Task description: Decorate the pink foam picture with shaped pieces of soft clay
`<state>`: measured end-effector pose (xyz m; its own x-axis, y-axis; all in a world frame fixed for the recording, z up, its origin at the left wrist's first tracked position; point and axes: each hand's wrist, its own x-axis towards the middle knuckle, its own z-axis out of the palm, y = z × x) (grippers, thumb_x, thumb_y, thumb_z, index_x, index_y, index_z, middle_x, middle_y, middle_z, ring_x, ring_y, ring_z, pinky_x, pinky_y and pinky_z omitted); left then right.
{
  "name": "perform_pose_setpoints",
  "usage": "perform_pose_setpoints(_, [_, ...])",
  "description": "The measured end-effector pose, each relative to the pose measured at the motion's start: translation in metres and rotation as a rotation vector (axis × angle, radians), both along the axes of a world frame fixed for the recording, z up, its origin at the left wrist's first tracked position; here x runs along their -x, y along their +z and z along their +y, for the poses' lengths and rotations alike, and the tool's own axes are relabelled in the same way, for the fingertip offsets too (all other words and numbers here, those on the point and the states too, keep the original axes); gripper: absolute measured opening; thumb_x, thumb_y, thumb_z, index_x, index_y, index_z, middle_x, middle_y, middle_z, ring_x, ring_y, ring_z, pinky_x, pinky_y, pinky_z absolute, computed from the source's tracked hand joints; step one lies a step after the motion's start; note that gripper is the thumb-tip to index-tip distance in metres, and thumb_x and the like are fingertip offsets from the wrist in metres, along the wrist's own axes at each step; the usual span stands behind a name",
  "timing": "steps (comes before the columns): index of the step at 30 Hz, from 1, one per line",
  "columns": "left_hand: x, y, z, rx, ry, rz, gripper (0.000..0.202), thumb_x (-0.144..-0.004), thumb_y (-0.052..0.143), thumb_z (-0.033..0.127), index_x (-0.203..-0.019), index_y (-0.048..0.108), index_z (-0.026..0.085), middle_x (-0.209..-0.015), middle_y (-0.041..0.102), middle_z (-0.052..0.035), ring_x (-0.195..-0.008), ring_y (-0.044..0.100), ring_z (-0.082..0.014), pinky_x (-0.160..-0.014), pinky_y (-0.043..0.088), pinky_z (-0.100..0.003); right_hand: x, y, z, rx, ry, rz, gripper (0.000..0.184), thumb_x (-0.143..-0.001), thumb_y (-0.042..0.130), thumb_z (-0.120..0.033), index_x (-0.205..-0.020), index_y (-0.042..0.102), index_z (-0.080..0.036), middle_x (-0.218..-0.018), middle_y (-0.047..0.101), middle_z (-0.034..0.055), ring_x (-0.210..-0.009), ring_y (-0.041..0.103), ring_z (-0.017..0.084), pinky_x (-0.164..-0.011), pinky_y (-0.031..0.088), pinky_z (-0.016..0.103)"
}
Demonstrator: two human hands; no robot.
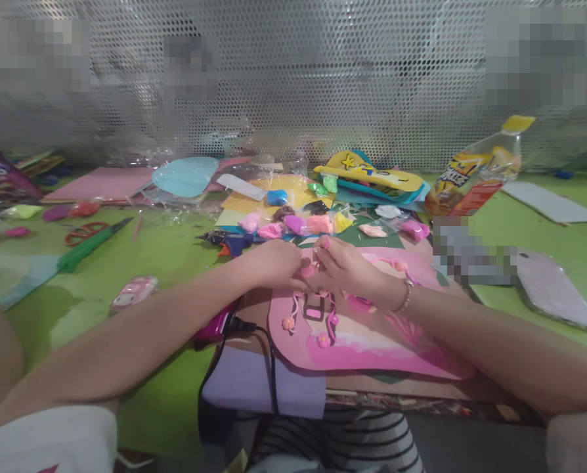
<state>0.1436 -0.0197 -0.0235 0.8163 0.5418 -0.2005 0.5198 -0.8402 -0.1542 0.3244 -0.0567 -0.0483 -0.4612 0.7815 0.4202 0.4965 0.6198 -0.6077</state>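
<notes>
My left hand (pixel 278 264) and my right hand (pixel 347 268) meet over the upper edge of a pink decorated board (pixel 283 328), fingertips curled together. Between them shows a small bit of pink modelling clay (pixel 307 269), and the fingers of both hands are closed around it; its exact shape is partly hidden. The board carries a dark outlined shape (pixel 314 309), wavy clay strands with little flowers (pixel 324 339), and a bright pink painted band. Just beyond my hands lie bagged clay lumps, including pink (pixel 270 230), purple (pixel 295 225) and yellow (pixel 343 222).
A glue gun (pixel 237 243) lies left of the clay, its black cord (pixel 268 335) crossing a purple sheet (pixel 244 378). Further left are scissors (pixel 84 234) and a green cutter (pixel 89 249). A drink bottle (pixel 475 167) and a phone (pixel 555 289) are at right; a perforated metal screen (pixel 293 79) stands behind.
</notes>
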Motion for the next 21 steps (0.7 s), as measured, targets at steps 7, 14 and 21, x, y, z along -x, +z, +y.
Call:
perform_pose_setpoints(7, [0.0,0.0008,-0.0007,0.038,0.008,-0.047,0.048,-0.08,0.047,0.062,-0.086,0.064,0.017,-0.079,0.064,-0.0088,-0.073,0.057,-0.0216,-0.06,0.036,-0.03,-0.0011,0.0006,-0.0006,-0.015,0.007,-0.007,0.02,-0.094,0.033,-0.022,-0.074,0.037,-0.021,-0.071,0.045,0.0,-0.064,0.04,0.013,-0.06,0.034,0.028])
perform_pose_setpoints(14, [-0.0054,0.0037,-0.0053,0.07,0.074,-0.022,0.051,-0.081,0.044,0.063,-0.078,0.065,0.016,-0.073,0.064,-0.0086,-0.064,0.057,-0.0189,-0.056,0.035,-0.029,-0.001,-0.0007,0.0001,-0.019,0.003,-0.007,0.02,-0.093,0.034,-0.022,-0.074,0.036,-0.021,-0.071,0.044,-0.0005,-0.063,0.039,0.013,-0.06,0.033,0.028])
perform_pose_setpoints(21, [-0.0062,0.002,-0.0062,0.023,0.097,0.003,0.053,-0.079,0.042,0.063,-0.075,0.067,0.016,-0.068,0.063,-0.0087,-0.061,0.057,-0.0199,-0.052,0.033,-0.029,-0.0015,-0.0013,0.0004,-0.018,0.009,-0.002,0.019,-0.093,0.036,-0.022,-0.074,0.037,-0.021,-0.071,0.045,-0.0006,-0.063,0.04,0.012,-0.059,0.033,0.027])
